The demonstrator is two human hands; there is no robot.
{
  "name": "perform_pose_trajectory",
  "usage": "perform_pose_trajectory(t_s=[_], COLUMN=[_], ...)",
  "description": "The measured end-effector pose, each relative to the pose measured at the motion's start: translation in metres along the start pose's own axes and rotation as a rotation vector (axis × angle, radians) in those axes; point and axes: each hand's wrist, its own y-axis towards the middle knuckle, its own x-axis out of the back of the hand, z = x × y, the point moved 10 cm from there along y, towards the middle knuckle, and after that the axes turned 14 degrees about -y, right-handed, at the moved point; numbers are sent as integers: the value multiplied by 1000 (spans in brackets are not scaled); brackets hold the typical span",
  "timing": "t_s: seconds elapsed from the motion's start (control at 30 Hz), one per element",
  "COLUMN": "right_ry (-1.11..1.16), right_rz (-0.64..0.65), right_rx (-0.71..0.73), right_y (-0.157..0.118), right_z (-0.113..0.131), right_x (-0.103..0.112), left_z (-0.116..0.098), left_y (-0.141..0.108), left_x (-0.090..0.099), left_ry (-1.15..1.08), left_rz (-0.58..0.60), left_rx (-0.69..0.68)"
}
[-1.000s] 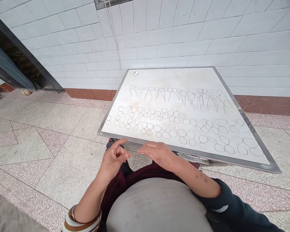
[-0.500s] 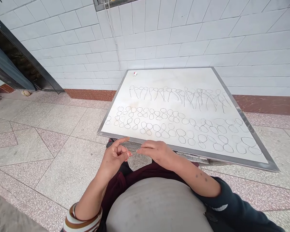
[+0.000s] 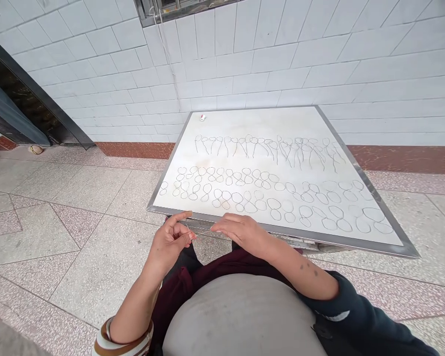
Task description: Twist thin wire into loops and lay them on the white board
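Both hands' fingers pinch thin wire (image 3: 200, 232) before white table (image 3: 244, 123); tiled wall (image 3: 318, 59).

Person, own body: left hand (image 3: 169, 242) bare, forearm bare to a pushed-up brown-and-white striped cuff; right hand (image 3: 240, 231) bare, dark navy sleeve pushed up; grey top; maroon garment over lap.

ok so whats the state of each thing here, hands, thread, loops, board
left hand: fingers pinched on a thin thread, forefinger out straight
right hand: fingers closed on the thread's other end
thin thread: stretched between the two hands, just below the board's near edge
white board: lying flat, metal-framed
thread loops: laid flat in rows on the board
small red-and-white thing: resting at the board's far left corner
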Motion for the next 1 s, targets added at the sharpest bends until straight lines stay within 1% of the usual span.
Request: perform_pose_trajectory(t_s=[0.07, 0.23, 0.33, 0.43, 0.63, 0.8, 1.0], right_ry=[-1, -110, -59, -43, -80, -231, -166], right_rz=[-12, 3, 27, 5, -46, -86, -72], right_rx=[-25, 32, 7, -22, 4, 59, 28], right_y=[0, -3, -4, -3, -4, -10, -13], right_z=[-3, 0, -4, -5, 0, 6, 5], right_x=[2, 1, 0, 5, 10, 14, 20], left_z=[-1, 0, 1, -2, -7, -5, 0], left_y=[-1, -3, -4, -3, -3, -4, -3], left_x=[4, 3, 4, 6, 9, 9, 13], left_ry=[-6, 27, 37, 49, 75, 75, 45], left_rz=[-8, 5, -4, -8, -26, -33, -26], left_rx=[2, 16, 19, 13, 15, 15, -15])
